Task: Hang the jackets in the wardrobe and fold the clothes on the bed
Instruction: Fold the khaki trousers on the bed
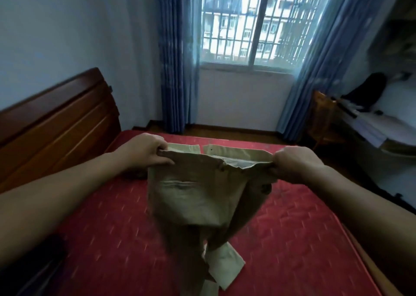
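A pair of beige trousers hangs by its waistband above the red bed. My left hand grips the waistband's left end and my right hand grips its right end, stretching it level. The legs drop down and their ends crumple on the red quilted cover near the front. A back pocket seam shows on the side facing me.
A dark wooden headboard stands along the left. Behind the bed are a barred window and blue curtains. At the right are a wooden chair and a cluttered surface with a dark garment. A dark item lies at the lower left.
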Demonstrator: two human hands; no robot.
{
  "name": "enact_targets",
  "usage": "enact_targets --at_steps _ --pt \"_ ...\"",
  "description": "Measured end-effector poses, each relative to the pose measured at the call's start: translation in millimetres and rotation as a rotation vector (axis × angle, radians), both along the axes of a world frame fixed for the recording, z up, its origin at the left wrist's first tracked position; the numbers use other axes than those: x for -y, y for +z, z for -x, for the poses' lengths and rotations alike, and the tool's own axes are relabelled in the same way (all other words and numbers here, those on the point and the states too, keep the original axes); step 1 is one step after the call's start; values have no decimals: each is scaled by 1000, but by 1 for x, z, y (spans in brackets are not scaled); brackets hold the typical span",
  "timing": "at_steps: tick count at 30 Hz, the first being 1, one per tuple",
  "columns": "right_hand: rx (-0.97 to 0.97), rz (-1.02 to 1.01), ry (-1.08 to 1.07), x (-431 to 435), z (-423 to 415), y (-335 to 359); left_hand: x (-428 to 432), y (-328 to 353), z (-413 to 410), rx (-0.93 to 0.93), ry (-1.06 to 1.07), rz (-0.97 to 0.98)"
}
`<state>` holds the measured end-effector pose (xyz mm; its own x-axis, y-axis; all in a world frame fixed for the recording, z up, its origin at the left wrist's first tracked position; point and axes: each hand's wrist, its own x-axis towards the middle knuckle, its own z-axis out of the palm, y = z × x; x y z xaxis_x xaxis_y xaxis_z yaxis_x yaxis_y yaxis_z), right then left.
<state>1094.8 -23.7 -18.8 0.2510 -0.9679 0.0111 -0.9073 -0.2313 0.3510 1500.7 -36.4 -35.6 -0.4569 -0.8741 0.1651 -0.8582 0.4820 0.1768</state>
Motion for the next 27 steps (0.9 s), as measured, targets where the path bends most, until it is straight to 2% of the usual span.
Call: enact_targets --at_steps 3,9,12,16,19,22,25,27 --pt "85 152 4 2 3 1 5 5 -12 -79 8 -21" --pt "504 248 -13 13 -8 21 15 38 -26 -276 42 -88" --pt "530 104 -5 16 -23 24 22 48 -22 -85 13 -165" --pt "492 -163 -117 14 -26 23 24 43 -17 130 54 -236" --pt "509 -206 -156 15 -22 20 27 38 -13 155 41 -233" --pt "651 -196 -163 17 -15 17 27 39 -7 124 23 -260" --pt "824 -219 -130 19 -12 16 24 43 3 179 -33 -284" --pt "802 -301 -81 21 -11 14 27 43 8 239 -55 -296"
